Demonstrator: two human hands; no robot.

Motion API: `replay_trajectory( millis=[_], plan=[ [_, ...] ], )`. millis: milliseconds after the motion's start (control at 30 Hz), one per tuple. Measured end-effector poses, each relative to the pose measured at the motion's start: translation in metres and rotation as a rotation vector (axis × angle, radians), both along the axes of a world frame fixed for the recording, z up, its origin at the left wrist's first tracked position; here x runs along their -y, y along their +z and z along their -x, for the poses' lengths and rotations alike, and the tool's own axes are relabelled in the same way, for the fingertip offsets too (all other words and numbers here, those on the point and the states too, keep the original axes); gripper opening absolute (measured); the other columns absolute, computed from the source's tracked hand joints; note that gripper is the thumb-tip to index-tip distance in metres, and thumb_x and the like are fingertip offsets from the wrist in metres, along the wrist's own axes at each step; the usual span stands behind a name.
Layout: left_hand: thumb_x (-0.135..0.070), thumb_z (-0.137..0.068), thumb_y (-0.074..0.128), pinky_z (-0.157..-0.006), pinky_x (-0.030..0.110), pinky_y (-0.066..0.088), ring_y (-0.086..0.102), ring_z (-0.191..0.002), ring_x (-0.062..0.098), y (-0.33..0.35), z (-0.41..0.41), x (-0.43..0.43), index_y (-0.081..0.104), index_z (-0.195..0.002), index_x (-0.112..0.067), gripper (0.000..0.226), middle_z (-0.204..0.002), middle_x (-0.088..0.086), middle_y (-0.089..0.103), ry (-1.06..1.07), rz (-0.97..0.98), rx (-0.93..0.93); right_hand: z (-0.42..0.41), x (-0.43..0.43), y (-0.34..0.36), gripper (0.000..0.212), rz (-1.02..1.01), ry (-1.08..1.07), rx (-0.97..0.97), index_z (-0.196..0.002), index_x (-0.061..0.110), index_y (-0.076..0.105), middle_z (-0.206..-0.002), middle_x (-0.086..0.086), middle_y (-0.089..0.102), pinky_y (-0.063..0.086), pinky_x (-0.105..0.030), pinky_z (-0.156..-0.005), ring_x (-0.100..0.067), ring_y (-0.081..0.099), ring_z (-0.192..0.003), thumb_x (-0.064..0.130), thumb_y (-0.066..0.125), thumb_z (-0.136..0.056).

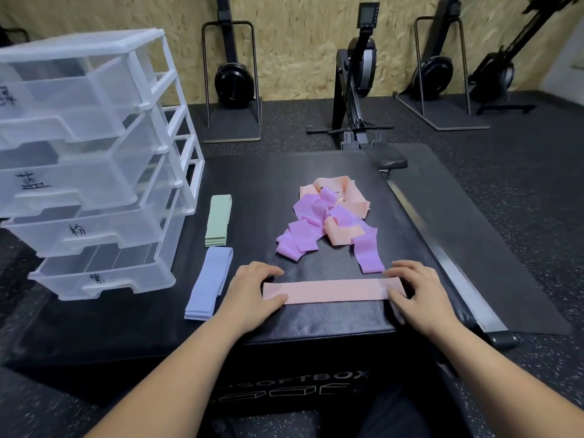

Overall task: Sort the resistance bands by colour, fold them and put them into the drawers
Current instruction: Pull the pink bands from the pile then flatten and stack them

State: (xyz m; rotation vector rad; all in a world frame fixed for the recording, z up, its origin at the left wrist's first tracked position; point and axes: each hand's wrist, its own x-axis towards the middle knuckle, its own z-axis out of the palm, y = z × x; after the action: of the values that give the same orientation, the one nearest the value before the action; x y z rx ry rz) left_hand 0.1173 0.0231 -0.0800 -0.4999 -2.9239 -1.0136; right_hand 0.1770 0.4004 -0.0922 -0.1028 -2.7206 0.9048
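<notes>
A pink resistance band [328, 290] lies flat and stretched out near the front edge of the black soft box [252, 184]. My left hand [252, 290] holds its left end between thumb and fingers. My right hand [417, 294] holds its right end the same way, palm down. Behind it sits a tangled heap of purple bands [303, 238] and peach bands [344, 191]. A folded green stack [218, 221] and a folded blue stack [208, 282] lie at the left. The clear plastic drawer unit [94, 159] stands left of them, with its labelled drawers pulled out.
A rowing machine rail [442, 257] runs along the box's right side on a black mat. Its seat [387, 159] sits at the box's back right corner. More rowing machines [234, 77] stand against the chipboard wall behind.
</notes>
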Motion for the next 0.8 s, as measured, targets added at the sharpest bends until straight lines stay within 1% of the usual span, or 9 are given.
replay_trajectory(
  millis=[67, 133, 267, 367, 433, 533, 667, 733, 800],
  plan=[
    [-0.051, -0.078, 0.075, -0.107, 0.041, 0.047, 0.050, -0.117, 0.012, 0.005, 0.009, -0.005, 0.065, -0.126, -0.041, 0.050, -0.123, -0.018, 0.057, 0.010, -0.004, -0.011, 0.013, 0.005, 0.007, 0.030, -0.016, -0.021, -0.014, -0.110, 0.038, 0.075, -0.130, 0.017, 0.062, 0.043, -0.036, -0.104, -0.018, 0.048, -0.123, 0.026, 0.076, -0.083],
    [-0.048, -0.081, 0.078, -0.106, 0.043, 0.047, 0.050, -0.117, 0.014, 0.011, 0.018, -0.014, 0.065, -0.127, -0.041, 0.048, -0.125, -0.016, 0.057, 0.017, 0.009, -0.030, 0.031, 0.013, 0.015, 0.030, -0.060, -0.032, -0.033, -0.113, 0.034, 0.076, -0.128, 0.015, 0.064, 0.047, -0.039, -0.102, -0.020, 0.049, -0.121, 0.023, 0.079, -0.085],
    [-0.044, -0.085, 0.079, -0.107, 0.042, 0.044, 0.049, -0.123, 0.017, 0.021, 0.038, -0.036, 0.063, -0.130, -0.038, 0.048, -0.130, -0.014, 0.055, 0.032, 0.109, -0.067, 0.074, 0.037, 0.037, 0.031, -0.171, -0.001, 0.042, -0.123, 0.035, 0.070, -0.129, 0.014, 0.066, 0.048, -0.044, -0.098, -0.024, 0.050, -0.124, 0.036, 0.070, -0.092],
    [-0.044, -0.084, 0.081, -0.109, 0.037, 0.038, 0.046, -0.132, 0.018, 0.025, 0.051, -0.052, 0.058, -0.139, -0.035, 0.060, -0.140, -0.011, 0.051, 0.035, 0.189, -0.055, 0.103, 0.055, 0.049, 0.036, -0.284, 0.022, 0.122, -0.132, 0.033, 0.066, -0.135, 0.012, 0.065, 0.045, -0.043, -0.095, -0.025, 0.049, -0.127, 0.041, 0.063, -0.097],
    [-0.045, -0.084, 0.082, -0.113, 0.038, 0.036, 0.043, -0.137, 0.020, 0.026, 0.060, -0.062, 0.053, -0.145, -0.035, 0.068, -0.146, -0.008, 0.048, 0.043, 0.272, -0.045, 0.119, 0.066, 0.053, 0.039, -0.444, 0.051, 0.185, -0.135, 0.034, 0.063, -0.135, 0.009, 0.063, 0.045, -0.042, -0.094, -0.027, 0.049, -0.127, 0.045, 0.058, -0.098],
    [-0.047, -0.083, 0.082, -0.114, 0.039, 0.035, 0.042, -0.138, 0.022, 0.026, 0.070, -0.073, 0.050, -0.148, -0.035, 0.073, -0.147, -0.005, 0.046, 0.069, 0.336, -0.035, 0.139, 0.077, 0.053, 0.037, -0.614, 0.063, 0.232, -0.128, 0.035, 0.062, -0.126, 0.004, 0.063, 0.044, -0.041, -0.091, -0.028, 0.050, -0.121, 0.055, 0.052, -0.099],
    [-0.050, -0.088, 0.079, -0.111, 0.039, 0.036, 0.042, -0.136, 0.022, 0.017, 0.074, -0.077, 0.052, -0.146, -0.035, 0.066, -0.144, -0.006, 0.047, 0.063, 0.376, -0.014, 0.159, 0.085, 0.047, 0.044, -0.625, 0.055, 0.299, -0.133, 0.031, 0.057, -0.126, -0.003, 0.060, 0.044, -0.044, -0.092, -0.031, 0.049, -0.122, 0.059, 0.050, -0.099],
    [-0.051, -0.089, 0.078, -0.111, 0.038, 0.035, 0.041, -0.137, 0.021, 0.013, 0.073, -0.076, 0.053, -0.145, -0.035, 0.063, -0.144, -0.006, 0.046, 0.060, 0.394, -0.033, 0.163, 0.087, 0.043, 0.040, -0.652, 0.045, 0.284, -0.130, 0.029, 0.059, -0.121, -0.006, 0.060, 0.043, -0.043, -0.087, -0.033, 0.050, -0.116, 0.054, 0.048, -0.101],
    [-0.051, -0.089, 0.077, -0.112, 0.038, 0.034, 0.039, -0.138, 0.021, 0.011, 0.073, -0.076, 0.054, -0.143, -0.035, 0.061, -0.144, -0.006, 0.046, 0.055, 0.409, -0.057, 0.164, 0.087, 0.041, 0.031, -0.658, 0.040, 0.237, -0.120, 0.028, 0.066, -0.112, -0.004, 0.060, 0.038, -0.039, -0.078, -0.032, 0.050, -0.108, 0.044, 0.046, -0.102]
  ],
)
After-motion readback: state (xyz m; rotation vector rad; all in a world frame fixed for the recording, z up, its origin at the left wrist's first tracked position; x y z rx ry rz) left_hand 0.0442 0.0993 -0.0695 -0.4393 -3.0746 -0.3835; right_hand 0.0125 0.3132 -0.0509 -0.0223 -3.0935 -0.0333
